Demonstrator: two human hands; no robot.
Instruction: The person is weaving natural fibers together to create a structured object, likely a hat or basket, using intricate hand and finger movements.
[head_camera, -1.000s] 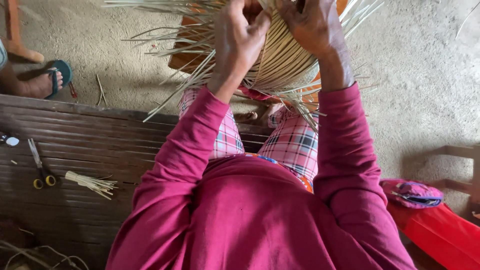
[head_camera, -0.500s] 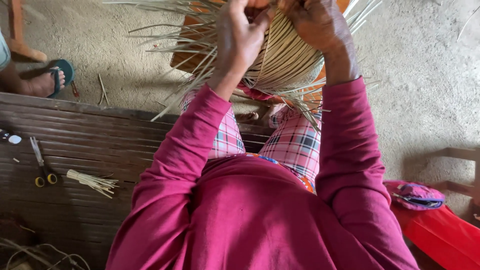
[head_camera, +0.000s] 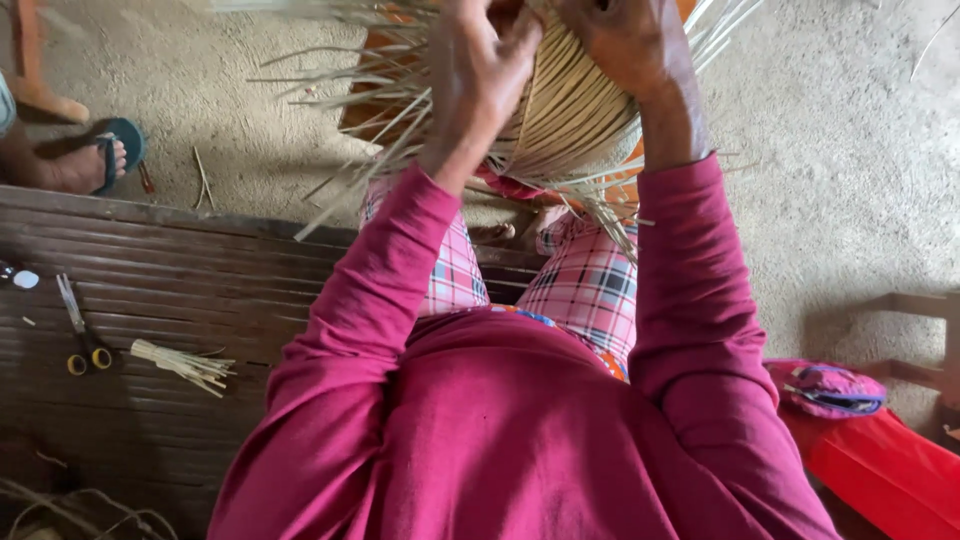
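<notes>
Basically no real change from a second ago — both hands stay clamped on the woven basket (head_camera: 570, 110), held up over the lap at the top edge of view. Left hand (head_camera: 480, 75) pinches the strips by the rim, right hand (head_camera: 625, 45) grips the other side; fingertips cropped. Loose strips (head_camera: 340, 110) have swung slightly — small working adjustments only. Scissors (head_camera: 78, 335) and cut strip bundle (head_camera: 180, 365) lie untouched on the slatted bench (head_camera: 200, 280).

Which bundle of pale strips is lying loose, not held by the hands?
The small bundle of strips on the dark wooden platform, beside the scissors; both hands grip the woven piece.
</notes>
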